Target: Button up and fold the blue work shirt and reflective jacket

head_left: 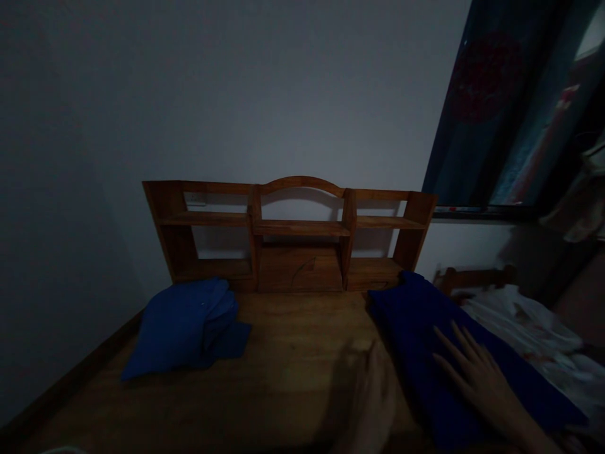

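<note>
A dark blue folded cloth (pixel 420 340) lies along the right side of the wooden tabletop (pixel 302 353). My right hand (pixel 477 372) rests flat on it, palm down, fingers spread, holding nothing. Just left of the cloth, my left hand (pixel 371 397) is turned on edge above the wood with its fingers stretched out; it is slightly blurred, and nothing shows in it. Over at the left of the tabletop sits a lighter blue cloth (pixel 182 328), loosely folded in a heap, away from both hands. What kind of garment or fabric each cloth is, I cannot tell.
A low wooden shelf unit (pixel 297 228) stands at the back against the pale wall (pixel 236 94). To the right are a dark window (pixel 491 107) and a heap of whitish fabric or plastic (pixel 524 321) beside the table. The room is dim.
</note>
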A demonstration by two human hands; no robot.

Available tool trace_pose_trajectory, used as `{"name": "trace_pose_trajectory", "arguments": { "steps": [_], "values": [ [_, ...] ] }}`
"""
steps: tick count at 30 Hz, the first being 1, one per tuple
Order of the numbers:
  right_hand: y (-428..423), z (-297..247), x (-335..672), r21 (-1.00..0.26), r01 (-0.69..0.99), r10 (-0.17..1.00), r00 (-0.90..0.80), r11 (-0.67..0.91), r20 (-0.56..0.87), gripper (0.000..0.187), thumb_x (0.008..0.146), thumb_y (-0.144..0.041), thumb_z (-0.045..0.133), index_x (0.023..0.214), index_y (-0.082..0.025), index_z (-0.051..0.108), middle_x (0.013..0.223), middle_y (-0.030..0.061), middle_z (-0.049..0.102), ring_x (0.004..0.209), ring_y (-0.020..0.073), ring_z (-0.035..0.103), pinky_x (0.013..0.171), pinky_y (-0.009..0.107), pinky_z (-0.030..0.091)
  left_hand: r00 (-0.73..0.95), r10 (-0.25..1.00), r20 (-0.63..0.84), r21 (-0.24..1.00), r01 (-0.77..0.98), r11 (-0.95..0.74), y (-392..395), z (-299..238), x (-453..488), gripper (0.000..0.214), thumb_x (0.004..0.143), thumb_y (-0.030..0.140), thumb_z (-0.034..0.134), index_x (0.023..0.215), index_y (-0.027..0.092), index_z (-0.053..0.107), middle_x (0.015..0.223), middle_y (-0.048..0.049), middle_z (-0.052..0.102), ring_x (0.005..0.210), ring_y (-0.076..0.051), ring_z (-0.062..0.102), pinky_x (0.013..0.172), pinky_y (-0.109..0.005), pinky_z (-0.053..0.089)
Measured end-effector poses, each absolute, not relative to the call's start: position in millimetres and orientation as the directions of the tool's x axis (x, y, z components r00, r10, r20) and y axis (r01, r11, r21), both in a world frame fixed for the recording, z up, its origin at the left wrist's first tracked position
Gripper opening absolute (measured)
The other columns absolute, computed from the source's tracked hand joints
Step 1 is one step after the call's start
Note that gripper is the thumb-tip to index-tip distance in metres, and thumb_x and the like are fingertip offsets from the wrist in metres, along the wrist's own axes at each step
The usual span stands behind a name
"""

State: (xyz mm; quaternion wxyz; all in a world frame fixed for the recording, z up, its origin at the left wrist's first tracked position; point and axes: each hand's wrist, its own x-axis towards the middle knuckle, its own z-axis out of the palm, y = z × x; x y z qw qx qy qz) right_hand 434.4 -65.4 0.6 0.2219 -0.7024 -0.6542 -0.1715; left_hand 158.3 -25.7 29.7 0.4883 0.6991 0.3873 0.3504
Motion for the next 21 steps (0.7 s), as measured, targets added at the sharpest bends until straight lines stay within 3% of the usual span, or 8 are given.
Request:
{"name": "trace_pose_trajectory", "arguments": {
  "steps": [2,4,7,10,13,16,18,21],
  "values": [
    [-63.6,-3.2,388.7,-0.024,1.000,0.896,-0.005,0.018,0.445,0.060,0.087,-0.050,0.040,0.143,-0.030,0.026,0.151,0.0033,0.013,0.137,0.0294,0.012,0.107,0.054,0.020,0.353,0.915,0.197,0.908,0.287,-0.306,-5.7,36.6,132.2,0.049,0.088,0.036,0.038,0.133,0.018,0.044,0.139,-0.0121,0.040,0.131,-0.026,0.032,0.110,-0.039,0.023],
    [-58.6,-5.9,353.6,0.003,0.996,0.922,-0.082,0.087,0.379,0.061,0.089,-0.049,0.038,0.144,-0.032,0.018,0.151,0.0014,0.011,0.138,0.0273,0.011,0.108,0.054,0.018,0.252,0.929,0.270,0.849,0.393,-0.353,18.8,34.6,99.6,0.044,0.089,0.035,0.036,0.127,0.018,0.049,0.133,-0.0117,0.046,0.122,-0.024,0.043,0.104,-0.038,0.032],
    [-43.5,-14.9,331.1,-0.018,0.996,0.909,-0.067,0.082,0.411,0.069,0.088,-0.050,0.038,0.146,-0.022,0.014,0.151,0.0064,0.010,0.138,0.0270,0.012,0.110,0.052,0.017,0.147,0.933,0.328,0.693,0.634,-0.344,55.5,21.0,36.3,0.038,0.090,0.031,0.033,0.117,0.017,0.055,0.123,-0.0103,0.053,0.112,-0.022,0.051,0.099,-0.036,0.038],
    [-27.4,-35.0,335.1,-0.035,0.998,0.896,-0.032,0.053,0.443,0.063,0.088,-0.045,0.039,0.143,-0.017,0.027,0.150,0.0099,0.014,0.137,0.0295,0.014,0.109,0.053,0.018,0.039,0.932,0.360,0.503,0.833,-0.229,81.3,6.8,-39.6,0.034,0.087,0.025,0.039,0.114,0.016,0.057,0.120,-0.0111,0.055,0.113,-0.024,0.049,0.099,-0.039,0.037],
    [-20.2,-56.8,344.5,0.030,0.985,0.907,-0.166,0.168,0.388,0.046,0.086,-0.030,0.040,0.131,-0.032,0.047,0.147,0.0006,0.024,0.137,0.0308,0.012,0.108,0.059,0.015,-0.139,0.910,0.390,0.365,0.931,-0.014,91.4,-4.2,-112.3,0.045,0.085,0.035,0.043,0.122,0.010,0.051,0.134,-0.0182,0.042,0.122,-0.032,0.039,0.100,-0.047,0.032],
    [-20.4,-69.2,350.8,0.076,0.968,0.894,-0.249,0.239,0.372,0.050,0.080,-0.025,0.042,0.128,-0.037,0.050,0.145,-0.0034,0.028,0.136,0.0322,0.011,0.106,0.063,0.012,-0.187,0.897,0.401,0.157,0.979,0.134,92.2,-13.8,-161.7,0.052,0.084,0.041,0.046,0.130,0.017,0.043,0.144,-0.0149,0.028,0.129,-0.033,0.029,0.097,-0.045,0.034],
    [-20.9,-72.5,353.7,0.081,0.964,0.889,-0.264,0.252,0.374,0.052,0.079,-0.024,0.042,0.128,-0.037,0.050,0.145,-0.0030,0.029,0.136,0.0329,0.012,0.105,0.064,0.012,-0.171,0.909,0.381,0.105,0.984,0.141,92.4,-17.3,-176.5,0.053,0.085,0.042,0.046,0.133,0.022,0.039,0.145,-0.0125,0.025,0.128,-0.031,0.031,0.092,-0.041,0.038],
    [-20.3,-73.5,355.6,0.083,0.965,0.891,-0.261,0.248,0.371,0.052,0.078,-0.023,0.041,0.128,-0.035,0.051,0.144,-0.0029,0.030,0.136,0.0326,0.013,0.105,0.063,0.013,-0.206,0.910,0.358,0.079,0.978,0.191,95.4,-14.6,-178.1,0.047,0.087,0.039,0.042,0.132,0.023,0.039,0.135,-0.0143,0.037,0.116,-0.029,0.044,0.081,-0.035,0.043]
  ]
}}
